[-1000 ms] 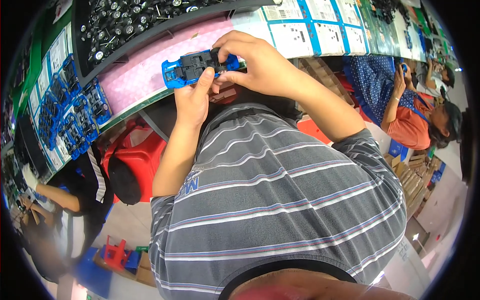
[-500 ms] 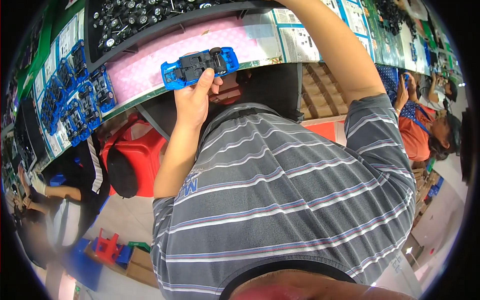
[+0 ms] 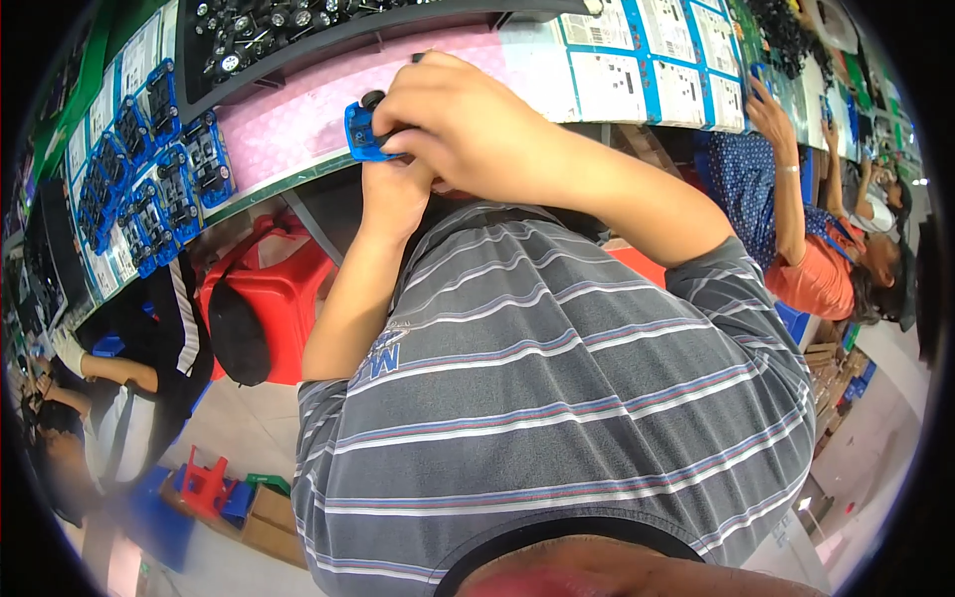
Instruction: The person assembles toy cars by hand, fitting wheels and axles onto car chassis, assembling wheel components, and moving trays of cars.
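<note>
At eleven o'clock, the left hand (image 3: 401, 179) and right hand (image 3: 448, 111) grip a blue toy car (image 3: 359, 131) by the bench edge (image 3: 284, 181), open pink surface (image 3: 284, 134) toward nine, black tray (image 3: 336, 42) rim at twelve.

Grey striped shirt (image 3: 557, 398): 2 short sleeves (image 3: 741, 303), black collar (image 3: 577, 525), blue lettering (image 3: 384, 360).

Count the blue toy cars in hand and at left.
At least 8: one blue car in the left hand, under the right hand, seven others clustered at left; overlaps may hide more.
</note>
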`<state>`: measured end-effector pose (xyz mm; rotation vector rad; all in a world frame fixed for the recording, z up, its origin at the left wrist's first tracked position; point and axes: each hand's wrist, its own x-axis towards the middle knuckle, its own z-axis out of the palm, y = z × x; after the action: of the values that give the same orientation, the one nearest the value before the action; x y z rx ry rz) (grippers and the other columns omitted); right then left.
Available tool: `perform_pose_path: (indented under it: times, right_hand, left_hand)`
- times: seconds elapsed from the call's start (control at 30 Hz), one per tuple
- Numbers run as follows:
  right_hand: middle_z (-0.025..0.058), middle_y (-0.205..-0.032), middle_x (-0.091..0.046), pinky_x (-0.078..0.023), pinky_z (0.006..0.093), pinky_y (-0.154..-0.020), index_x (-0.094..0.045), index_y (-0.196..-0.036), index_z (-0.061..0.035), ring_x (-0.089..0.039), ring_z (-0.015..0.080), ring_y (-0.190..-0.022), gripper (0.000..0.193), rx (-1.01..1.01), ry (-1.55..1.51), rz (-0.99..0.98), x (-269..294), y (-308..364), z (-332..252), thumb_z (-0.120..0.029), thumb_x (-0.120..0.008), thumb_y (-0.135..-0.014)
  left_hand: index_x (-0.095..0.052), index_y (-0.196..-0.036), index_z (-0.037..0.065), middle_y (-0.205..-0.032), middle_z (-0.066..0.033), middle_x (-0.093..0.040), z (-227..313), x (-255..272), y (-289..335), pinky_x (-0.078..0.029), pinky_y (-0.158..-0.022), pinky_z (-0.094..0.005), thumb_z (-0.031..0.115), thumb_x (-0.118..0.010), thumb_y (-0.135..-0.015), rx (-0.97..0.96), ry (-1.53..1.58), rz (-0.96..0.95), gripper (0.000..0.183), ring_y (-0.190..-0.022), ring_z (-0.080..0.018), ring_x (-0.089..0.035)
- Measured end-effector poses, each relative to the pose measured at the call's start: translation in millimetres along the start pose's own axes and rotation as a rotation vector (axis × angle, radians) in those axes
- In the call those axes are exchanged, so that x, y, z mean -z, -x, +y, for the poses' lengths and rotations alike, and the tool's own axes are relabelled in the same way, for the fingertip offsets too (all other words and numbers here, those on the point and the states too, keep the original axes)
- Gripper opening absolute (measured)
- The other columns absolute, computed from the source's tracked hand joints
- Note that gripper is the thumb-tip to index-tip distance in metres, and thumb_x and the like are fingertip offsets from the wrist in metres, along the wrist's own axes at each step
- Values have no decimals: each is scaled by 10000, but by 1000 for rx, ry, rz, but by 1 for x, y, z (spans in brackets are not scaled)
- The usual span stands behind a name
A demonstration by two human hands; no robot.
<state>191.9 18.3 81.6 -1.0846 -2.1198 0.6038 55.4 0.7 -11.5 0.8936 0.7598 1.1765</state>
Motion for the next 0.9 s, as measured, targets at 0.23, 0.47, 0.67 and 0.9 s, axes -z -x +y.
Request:
perform_pose_path:
  times: [0.23,0.47,0.67,0.9]
  right_hand:
    - [110,-993,-641,-491,399,-870,-692,-1038,-30,-585,327,-996,325,49,0,-6,-8,2,5,-128,-799,-747]
    - [128,-1034,-672,-522,375,-865,-685,-1124,-30,-651,308,-974,382,-138,-68,-105,10,2,15,-201,-809,-806]
    - [161,-1133,-677,-515,386,-908,-662,-1181,-15,-648,333,-1054,463,-89,-38,-132,14,0,21,-230,-809,-799]
    - [179,-1093,-652,-512,390,-909,-628,-1123,13,-637,348,-1045,493,-141,-19,-32,-20,11,14,-186,-841,-726]
  left_hand:
    - [-561,-1109,17,-940,-39,-632,-3,13,9,-509,-647,-243,-36,-632,-872,104,-7,0,253,-797,-102,-613]
    - [-610,-1087,8,-932,-73,-656,-4,25,13,-494,-661,-291,139,-680,-973,157,17,-172,188,-799,-159,-640]
    - [-605,-1082,12,-926,-70,-649,-9,31,7,-483,-622,-278,113,-680,-968,180,0,-164,170,-764,-152,-630]
    - [-550,-1221,22,-997,-49,-637,1,9,11,-531,-767,-298,-6,-632,-921,162,-113,-53,312,-873,-129,-627]
